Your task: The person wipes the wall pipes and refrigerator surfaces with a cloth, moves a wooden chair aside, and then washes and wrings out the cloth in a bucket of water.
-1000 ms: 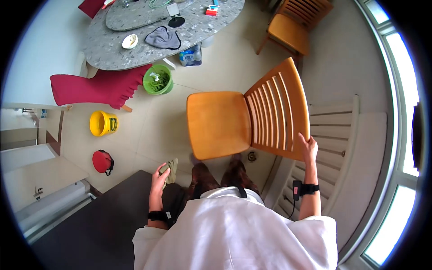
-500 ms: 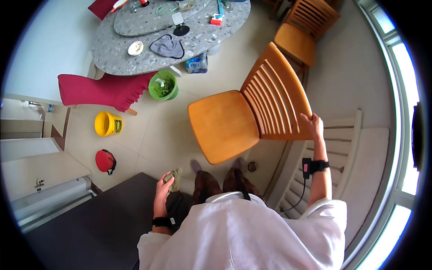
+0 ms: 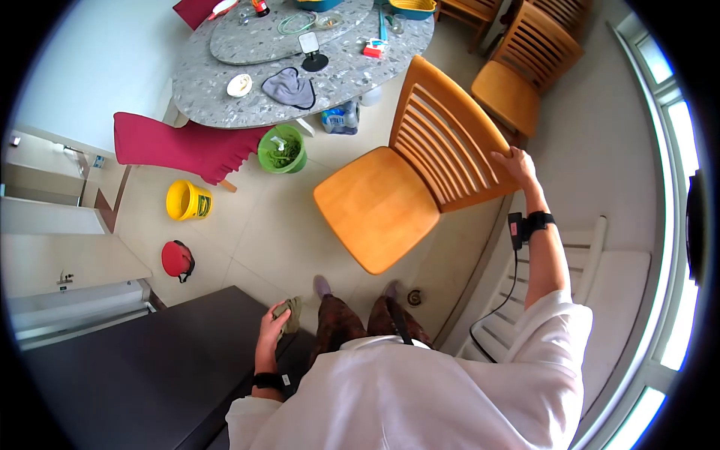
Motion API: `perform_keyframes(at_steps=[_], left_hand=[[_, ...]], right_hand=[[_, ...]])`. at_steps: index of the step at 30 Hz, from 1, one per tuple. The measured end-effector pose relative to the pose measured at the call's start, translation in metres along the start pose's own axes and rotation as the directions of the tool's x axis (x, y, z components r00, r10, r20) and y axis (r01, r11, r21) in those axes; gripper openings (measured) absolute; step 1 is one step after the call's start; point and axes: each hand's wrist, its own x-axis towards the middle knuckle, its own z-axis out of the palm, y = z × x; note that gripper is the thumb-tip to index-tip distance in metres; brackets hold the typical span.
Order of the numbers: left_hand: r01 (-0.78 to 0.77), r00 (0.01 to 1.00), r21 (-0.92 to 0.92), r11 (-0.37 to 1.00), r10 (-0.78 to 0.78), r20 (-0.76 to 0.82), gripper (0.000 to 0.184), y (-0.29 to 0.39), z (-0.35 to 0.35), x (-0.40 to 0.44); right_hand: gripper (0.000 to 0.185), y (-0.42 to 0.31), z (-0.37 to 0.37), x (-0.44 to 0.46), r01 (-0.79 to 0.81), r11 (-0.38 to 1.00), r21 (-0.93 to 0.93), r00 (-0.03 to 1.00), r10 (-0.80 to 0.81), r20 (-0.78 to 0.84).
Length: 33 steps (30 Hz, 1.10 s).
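Note:
A wooden chair [image 3: 379, 206] with a slatted backrest stands turned at an angle on the tiled floor in front of me. My right hand [image 3: 517, 168] is closed around the top rail of its backrest, near the outer corner. At my left side, over the edge of a dark cabinet top, my left hand [image 3: 275, 322] grips a crumpled olive-green cloth [image 3: 289, 315]. Part of the cloth hangs out past the fingers. Both wrists wear black straps, and a cable runs from the right one.
A round stone-patterned table [image 3: 206, 82] holds a grey cloth [image 3: 289, 88] and a small bowl [image 3: 239, 85]. Below it are a red-covered chair [image 3: 176, 146], a green bin [image 3: 283, 159] and a yellow bucket [image 3: 187, 201]. A white slatted rack [image 3: 517, 292] and more wooden chairs [image 3: 510, 90] line the right.
The chair has turned, its backrest shifting slightly up and left, with my right hand still on it. My left hand keeps the cloth and sits slightly lower in view. The camera view has shifted.

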Motion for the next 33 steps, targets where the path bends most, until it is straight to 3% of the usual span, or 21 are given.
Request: perform_keyframes(at_steps=[3,5,12,14,15,17,18,20,22,24,26,33], left_hand=[[-0.008,1.000,-0.119,0.993,0.010,0.013,0.038,-0.015,0.013,-0.004],[0.042,0.999,-0.090,0.995,-0.042,0.004,0.038,-0.014,0.025,-0.014],[0.025,0.997,-0.031,0.999,-0.023,0.074,0.038,0.005,0.041,0.003],[0.001,0.993,-0.094,0.996,0.010,0.121,0.040,0.017,0.044,0.026],[0.000,0.992,-0.096,0.995,0.012,0.124,0.040,0.026,0.044,0.038],[-0.051,0.992,0.089,0.995,0.040,0.119,0.042,0.047,0.046,0.063],[-0.053,0.992,0.087,0.995,0.042,0.123,0.042,0.058,0.046,0.073],[-0.022,0.987,0.272,0.962,-0.022,0.157,0.043,0.083,0.048,0.089],[-0.014,0.987,0.264,0.964,-0.030,0.161,0.043,0.101,0.052,0.101],[-0.005,0.986,0.255,0.967,-0.038,0.164,0.043,0.111,0.056,0.102],[-0.064,0.991,0.044,0.997,0.058,0.119,0.042,0.111,0.059,0.094],[-0.018,0.999,-0.234,0.972,0.010,-0.037,0.038,0.048,0.079,0.054]], right_hand=[[0.067,0.017,0.002,0.017,-0.002,0.999,-0.042,1.000,0.001,-0.028],[0.067,0.033,-0.003,0.017,-0.088,0.992,-0.088,0.996,0.089,0.010],[0.054,0.032,0.010,0.004,-0.044,0.997,-0.060,0.994,0.038,-0.100],[0.048,0.019,0.007,-0.015,-0.145,0.989,0.018,0.950,0.145,-0.276],[0.045,0.015,0.013,-0.031,-0.098,0.995,0.023,0.924,0.100,-0.369],[0.039,0.018,0.029,-0.032,-0.029,0.999,-0.041,0.842,0.003,-0.539],[0.037,0.021,0.034,-0.028,0.015,0.995,-0.103,0.776,-0.077,-0.626],[0.035,0.017,0.032,-0.021,-0.034,0.993,-0.116,0.819,-0.039,-0.573],[0.032,0.020,0.031,-0.014,-0.090,0.986,-0.138,0.858,0.006,-0.514],[0.030,0.029,0.032,-0.006,-0.019,0.976,-0.218,0.834,-0.105,-0.541],[0.030,0.042,0.030,0.009,0.010,0.974,-0.228,0.803,-0.144,-0.578],[0.035,0.108,0.002,0.093,0.025,0.964,-0.265,0.849,-0.160,-0.503]])
